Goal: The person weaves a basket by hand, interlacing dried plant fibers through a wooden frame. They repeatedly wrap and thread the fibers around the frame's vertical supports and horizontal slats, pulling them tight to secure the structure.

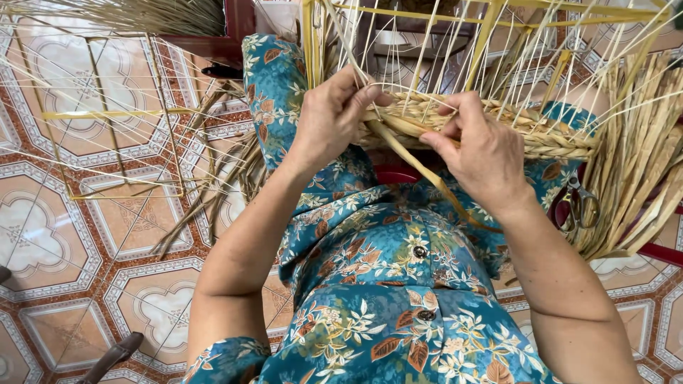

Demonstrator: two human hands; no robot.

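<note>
Far left, over the patterned tile floor [64, 235]: a second yellow wire frame [114, 114] strung with thin pale strands, unattended, with a loose spray of dried reed stalks [213, 192] trailing down beside it. Next, left hand [331, 117]: grip closed, thumb and fingers pinching the near end of the braided rim [498, 128] and a flat strand rising from it. Rim itself held at chest height above the lap, straight ahead, running rightward along the base of a yellow frame [491, 28] with pale upright stakes [427, 50]. Right hand [484, 153]: grip narrow, fingertips pressed onto the braid and nipping a long flat working strand [434, 181] that hangs down toward the floral blue dress [384, 284]. Further right, a pair of scissors [580, 203] lying by the knee, then a thick bundle of dry flat reeds [640, 156] fanned at the edge. Likely handling: very light, dry and springy; single strands pliable along their length but prone to crease or split if bent sharply across; braid firmer, somewhat rough, not slippery. Best taken on the plaited rim close to the working point, strand pinched flat between thumb and forefinger rather than by the thin stakes, which look easily kinked.
</note>
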